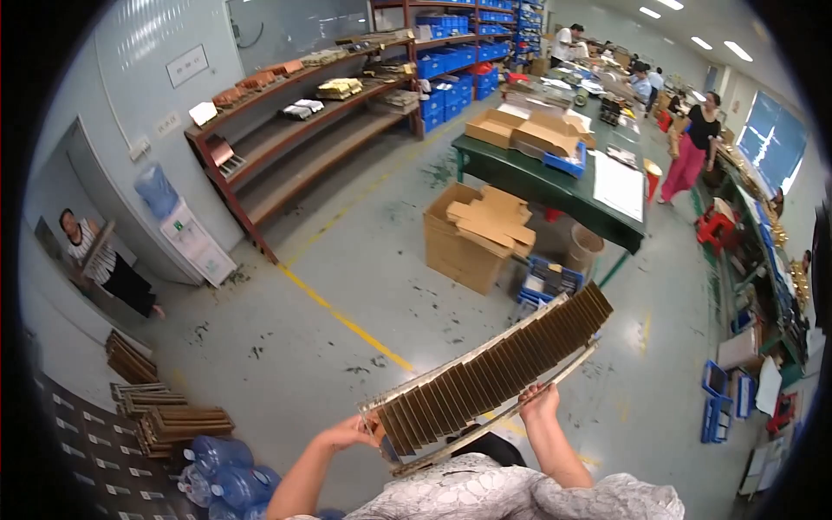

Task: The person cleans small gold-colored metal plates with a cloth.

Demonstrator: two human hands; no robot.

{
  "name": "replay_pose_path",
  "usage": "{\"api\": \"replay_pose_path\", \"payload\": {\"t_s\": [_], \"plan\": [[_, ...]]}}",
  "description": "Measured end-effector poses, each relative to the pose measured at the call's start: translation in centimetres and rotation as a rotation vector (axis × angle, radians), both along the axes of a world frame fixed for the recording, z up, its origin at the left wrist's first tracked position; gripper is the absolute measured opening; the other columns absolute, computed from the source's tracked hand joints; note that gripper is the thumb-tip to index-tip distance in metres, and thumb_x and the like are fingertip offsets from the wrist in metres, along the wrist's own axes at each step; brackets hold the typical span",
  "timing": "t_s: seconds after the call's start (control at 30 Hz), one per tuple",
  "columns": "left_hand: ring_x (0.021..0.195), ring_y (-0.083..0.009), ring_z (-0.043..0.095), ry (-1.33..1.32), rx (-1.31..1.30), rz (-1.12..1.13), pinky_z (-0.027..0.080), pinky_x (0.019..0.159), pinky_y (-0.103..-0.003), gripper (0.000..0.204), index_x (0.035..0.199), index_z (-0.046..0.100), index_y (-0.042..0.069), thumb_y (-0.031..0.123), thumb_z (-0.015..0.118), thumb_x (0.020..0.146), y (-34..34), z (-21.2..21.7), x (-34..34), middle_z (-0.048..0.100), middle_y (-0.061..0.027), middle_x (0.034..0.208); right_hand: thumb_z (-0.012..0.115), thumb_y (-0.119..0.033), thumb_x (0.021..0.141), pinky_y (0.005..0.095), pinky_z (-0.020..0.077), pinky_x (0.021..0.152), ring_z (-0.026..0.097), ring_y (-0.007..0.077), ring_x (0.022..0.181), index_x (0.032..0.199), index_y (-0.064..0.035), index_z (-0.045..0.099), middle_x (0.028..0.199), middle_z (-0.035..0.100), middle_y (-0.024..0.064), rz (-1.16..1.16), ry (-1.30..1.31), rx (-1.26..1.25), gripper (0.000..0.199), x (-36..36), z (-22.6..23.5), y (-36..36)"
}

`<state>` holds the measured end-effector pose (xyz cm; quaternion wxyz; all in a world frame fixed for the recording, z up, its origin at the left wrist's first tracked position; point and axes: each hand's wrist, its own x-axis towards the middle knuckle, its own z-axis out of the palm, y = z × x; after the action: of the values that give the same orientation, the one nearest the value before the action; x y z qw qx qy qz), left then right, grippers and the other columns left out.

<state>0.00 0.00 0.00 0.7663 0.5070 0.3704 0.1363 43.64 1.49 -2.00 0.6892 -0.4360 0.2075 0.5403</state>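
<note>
Rack (494, 364) of brown slats held tilted btwn left hand (351, 431) & right hand (539, 403).

Left hand (357, 431): fingertips tucked behind the near end of the long rack (490, 368) of brown strips; I can't tell the grip there. Right hand (539, 403): fingers hidden under the rack's lower rail. Both forearms cut off by the bottom edge. Water bottles (217, 472) partly cropped. Items on the far green tabletop (529, 178) too small to identify.
</note>
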Motion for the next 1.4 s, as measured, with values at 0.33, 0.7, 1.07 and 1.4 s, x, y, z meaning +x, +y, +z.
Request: {"api": "replay_pose_path", "payload": {"t_s": [0.33,0.7,1.07,1.4], "plan": [[0.086,-0.0134,0.061,0.073,-0.201,0.548,0.051,0.076,-0.028,0.046,0.105,0.049,0.005,-0.008,0.072,0.068,11.5,4.6,-4.1,0.062,-0.0058,0.093,0.030,-0.048,0.096,0.0348,0.0328,0.049,0.037,0.0197,0.053,0.079,-0.0124,0.040,0.061,0.039,0.0042,0.401,0.018,0.041,0.041,-8.8,3.5,28.8],[0.093,-0.0113,0.051,-0.039,0.065,0.488,0.043,0.080,-0.027,0.055,0.117,0.052,0.006,-0.004,0.069,0.066,36.7,7.4,-14.9,0.054,-0.0001,0.097,0.028,-0.048,0.096,0.0302,0.0339,0.049,0.035,0.0165,0.057,0.079,-0.0128,0.040,0.068,0.038,0.0015,0.527,0.070,0.084,0.041,-20.2,3.8,55.6],[0.078,-0.0099,0.049,-0.044,0.071,0.608,0.042,0.071,-0.027,0.040,0.102,0.049,0.008,-0.007,0.066,0.069,64.6,11.2,-16.1,0.049,0.0009,0.082,0.021,-0.045,0.099,0.0291,0.0350,0.045,0.036,0.0152,0.053,0.078,-0.0121,0.039,0.064,0.039,0.0023,0.568,-0.027,0.105,0.043,-23.1,4.2,84.3],[0.074,-0.0094,0.048,-0.083,0.079,0.632,0.040,0.071,-0.026,0.026,0.083,0.051,0.007,-0.006,0.064,0.065,86.7,11.7,-17.9,0.049,0.0016,0.074,0.014,-0.047,0.100,0.0297,0.0364,0.046,0.038,0.0160,0.052,0.081,-0.0105,0.040,0.064,0.041,0.0037,0.634,-0.073,0.104,0.049,-25.8,6.9,108.3]]}}
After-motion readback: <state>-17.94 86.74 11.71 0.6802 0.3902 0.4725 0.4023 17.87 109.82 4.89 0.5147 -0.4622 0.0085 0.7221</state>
